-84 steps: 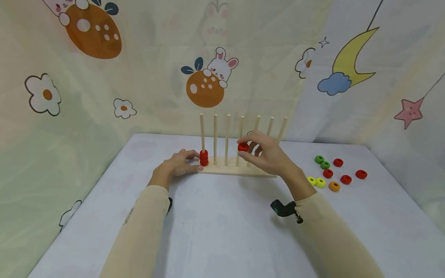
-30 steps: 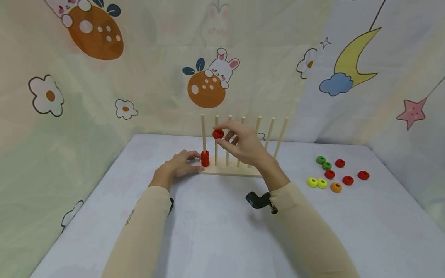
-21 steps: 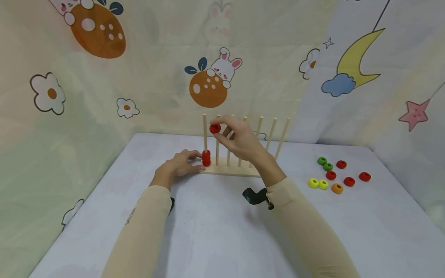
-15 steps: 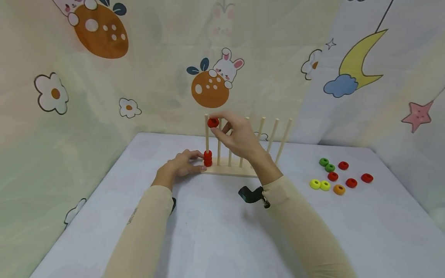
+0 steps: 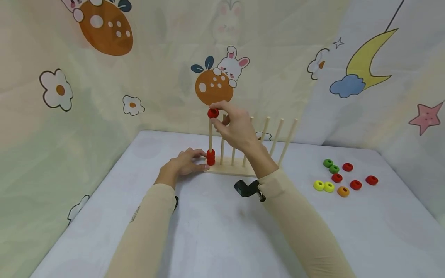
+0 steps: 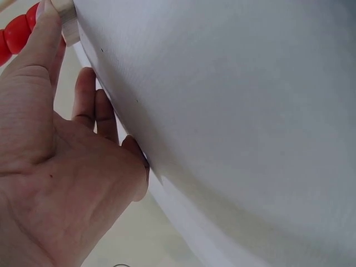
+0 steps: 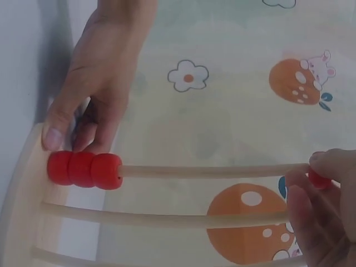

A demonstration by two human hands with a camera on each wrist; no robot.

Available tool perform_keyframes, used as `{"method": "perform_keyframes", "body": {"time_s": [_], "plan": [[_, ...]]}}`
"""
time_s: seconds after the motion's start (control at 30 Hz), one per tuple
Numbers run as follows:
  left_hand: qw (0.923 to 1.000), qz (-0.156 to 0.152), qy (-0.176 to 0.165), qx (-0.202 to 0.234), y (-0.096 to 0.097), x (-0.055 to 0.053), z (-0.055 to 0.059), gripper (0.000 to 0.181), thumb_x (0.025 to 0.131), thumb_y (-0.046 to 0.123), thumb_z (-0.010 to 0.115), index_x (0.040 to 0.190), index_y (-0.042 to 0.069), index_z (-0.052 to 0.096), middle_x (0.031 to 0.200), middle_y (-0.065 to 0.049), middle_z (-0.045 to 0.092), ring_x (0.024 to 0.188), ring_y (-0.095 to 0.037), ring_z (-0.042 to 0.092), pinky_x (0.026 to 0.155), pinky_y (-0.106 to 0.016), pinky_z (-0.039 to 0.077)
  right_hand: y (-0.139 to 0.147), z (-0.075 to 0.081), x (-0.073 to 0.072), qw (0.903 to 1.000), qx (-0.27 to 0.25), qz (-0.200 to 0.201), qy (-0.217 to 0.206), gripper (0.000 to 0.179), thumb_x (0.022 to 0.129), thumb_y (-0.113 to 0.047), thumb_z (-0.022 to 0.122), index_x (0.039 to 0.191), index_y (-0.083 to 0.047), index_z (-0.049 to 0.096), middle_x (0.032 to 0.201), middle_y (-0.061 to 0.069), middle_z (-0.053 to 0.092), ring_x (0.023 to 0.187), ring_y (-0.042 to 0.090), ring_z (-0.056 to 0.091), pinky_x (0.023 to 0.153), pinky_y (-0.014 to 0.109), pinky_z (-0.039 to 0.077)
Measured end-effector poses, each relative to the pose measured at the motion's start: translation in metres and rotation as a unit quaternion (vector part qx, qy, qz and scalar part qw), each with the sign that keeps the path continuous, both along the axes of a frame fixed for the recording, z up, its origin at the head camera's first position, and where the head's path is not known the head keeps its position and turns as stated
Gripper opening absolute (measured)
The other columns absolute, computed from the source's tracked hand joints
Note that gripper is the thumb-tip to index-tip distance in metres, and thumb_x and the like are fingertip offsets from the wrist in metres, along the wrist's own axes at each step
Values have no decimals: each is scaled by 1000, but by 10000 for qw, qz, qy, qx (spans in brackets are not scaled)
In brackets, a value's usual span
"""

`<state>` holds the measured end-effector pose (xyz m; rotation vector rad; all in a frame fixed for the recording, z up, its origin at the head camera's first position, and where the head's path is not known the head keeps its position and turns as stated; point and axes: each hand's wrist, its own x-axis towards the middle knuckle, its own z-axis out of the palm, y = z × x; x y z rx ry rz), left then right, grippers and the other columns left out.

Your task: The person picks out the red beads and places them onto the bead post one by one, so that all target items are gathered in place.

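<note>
At the top of the leftmost peg, my right hand (image 5: 240, 127) pinches a red bead (image 5: 213, 113) between thumb and fingers. In the right wrist view that bead (image 7: 319, 177) meets the peg's tip; whether it is threaded on, I cannot tell. Three red beads (image 7: 83, 169) are stacked at the foot of the same peg. My left hand (image 5: 187, 161) holds the left end of the wooden peg stand (image 5: 227, 170), thumb at the front and fingers behind. The left wrist view shows the thumb against the stand's end (image 6: 68, 22), its other fingers loosely bent.
Loose beads lie on the white table (image 5: 215, 231) to the right: green (image 5: 328, 163), yellow (image 5: 318, 185), orange (image 5: 343, 191) and several red (image 5: 355, 185). More bare pegs (image 5: 288, 141) rise from the stand. A printed cloth (image 5: 167, 77) hangs behind the table.
My right hand has carried the red bead leftward and up, from the middle pegs to the leftmost peg's tip. The left hand stays at the stand's end. The head view has shifted slightly.
</note>
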<state>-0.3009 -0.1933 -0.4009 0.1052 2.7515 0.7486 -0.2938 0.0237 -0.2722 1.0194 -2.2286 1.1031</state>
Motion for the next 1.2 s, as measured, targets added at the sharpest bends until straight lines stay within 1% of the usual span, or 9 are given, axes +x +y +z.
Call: {"method": "perform_keyframes", "body": {"time_s": [0.17, 0.3, 0.43, 0.67, 0.77, 0.87, 0.93, 1.03, 1.2], "plan": [[10000, 38, -72, -52, 1, -1, -1, 54, 87, 60, 73, 137, 45, 57, 154, -1, 44, 145, -35, 32, 107, -75, 32, -5, 5, 0, 9992, 241, -288, -122, 26, 98, -11, 68, 124, -10, 67, 122, 4, 71, 52, 18, 50, 52, 27, 41], [9999, 52, -91, -22, 1, -2, -1, 53, 87, 59, 74, 136, 45, 57, 154, -1, 44, 145, -35, 32, 108, -75, 31, -8, 9, 1, 9971, 543, -473, -259, 28, 98, -14, 69, 126, -12, 68, 123, 3, 72, 54, 13, 59, 52, 26, 45], [10000, -33, -51, 16, 1, -1, 0, 52, 88, 58, 74, 135, 46, 57, 151, 0, 46, 144, -34, 33, 108, -74, 32, -8, 10, 4, 9966, 560, -473, -378, 34, 98, -16, 70, 132, -13, 67, 130, 4, 70, 54, 11, 63, 52, 27, 49], [9999, -121, 27, -8, -1, 0, 2, 53, 88, 60, 73, 135, 43, 58, 149, -2, 48, 143, -35, 35, 109, -75, 29, -2, 5, 8, 9994, 287, -192, -85, 31, 98, -13, 70, 128, -10, 67, 121, 6, 70, 51, 15, 56, 51, 28, 48], [10000, -75, 17, -12, -1, -1, 2, 53, 88, 60, 73, 136, 43, 58, 151, -3, 47, 143, -36, 34, 109, -75, 29, 3, 3, 7, 9996, 239, 13, 125, 30, 97, -9, 70, 126, -8, 67, 125, 6, 69, 58, 16, 58, 58, 27, 51], [10000, 52, -39, -75, -2, -1, 2, 52, 88, 58, 73, 136, 44, 57, 153, -2, 45, 145, -35, 32, 109, -74, 30, 7, 2, 7, 9984, 314, 352, 313, 30, 96, -8, 71, 125, -8, 67, 127, 6, 66, 68, 16, 61, 68, 28, 55], [9999, 94, -56, -95, -2, -1, 1, 52, 89, 57, 73, 136, 44, 57, 154, -2, 44, 145, -35, 31, 108, -74, 31, 11, 2, 7, 9967, 363, 588, 434, 30, 95, -7, 71, 125, -7, 67, 128, 6, 64, 72, 16, 63, 70, 31, 57], [10000, 29, -31, -62, -1, -2, 1, 52, 89, 56, 73, 136, 42, 57, 153, -4, 45, 145, -35, 32, 109, -73, 30, 19, -1, 11, 9945, 360, 824, 538, 31, 94, -6, 72, 125, -6, 67, 126, 6, 64, 72, 14, 65, 65, 32, 58], [9998, -149, 81, 58, -1, -1, 1, 52, 88, 58, 73, 135, 39, 59, 150, -6, 47, 142, -37, 36, 109, -73, 31, 34, -10, 15, 9927, 559, 920, 538, 31, 93, -4, 72, 124, -8, 68, 120, 6, 66, 73, 11, 64, 59, 28, 55]]}}
